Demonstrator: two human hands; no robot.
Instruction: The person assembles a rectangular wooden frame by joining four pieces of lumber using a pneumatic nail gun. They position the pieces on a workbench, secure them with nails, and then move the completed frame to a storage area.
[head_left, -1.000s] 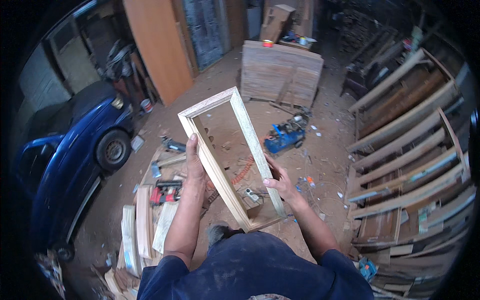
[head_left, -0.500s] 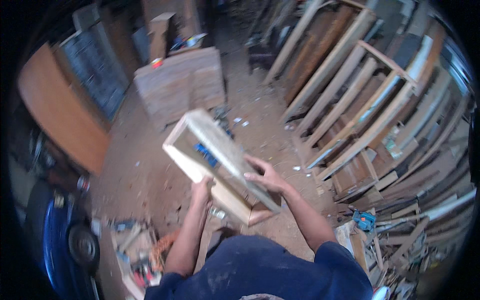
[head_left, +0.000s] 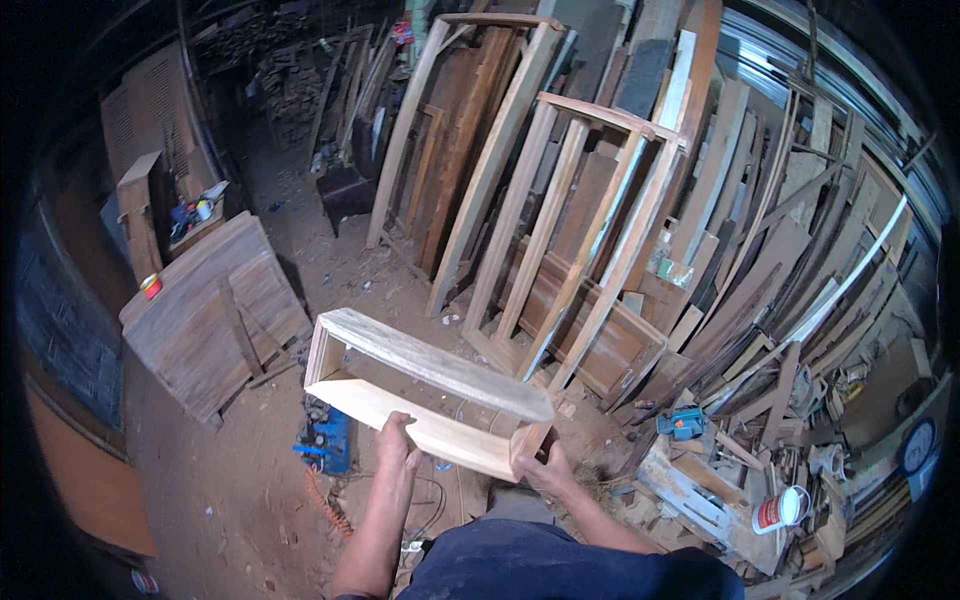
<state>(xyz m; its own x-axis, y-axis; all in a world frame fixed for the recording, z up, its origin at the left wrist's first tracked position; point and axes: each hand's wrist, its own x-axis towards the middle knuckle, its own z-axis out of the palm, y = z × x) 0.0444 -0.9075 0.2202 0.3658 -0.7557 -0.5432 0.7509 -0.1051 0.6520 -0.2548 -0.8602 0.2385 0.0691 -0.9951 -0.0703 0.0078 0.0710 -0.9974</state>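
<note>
A long, open rectangular frame of pale wood is held in front of my body, its far side board rougher and greyer than the near one. My left hand grips the near long board, thumb on its upper edge. At the frame's right end, my right hand is closed round the darker short end piece, its fingers partly hidden behind the wood. Below the frame's left part, a blue machine stands on the dirt floor beside an orange coiled hose.
Tall wooden frames and many boards lean ahead and to the right. A wooden panel stands at the left with a small red tin on it. On the scrap pile at right lie a teal power tool and a white-and-red bucket.
My view has swung to the right. The wooden frame has turned from steeply slanted to nearly crosswise. My right hand has shifted from its long side to its short end; my left hand still holds on.
</note>
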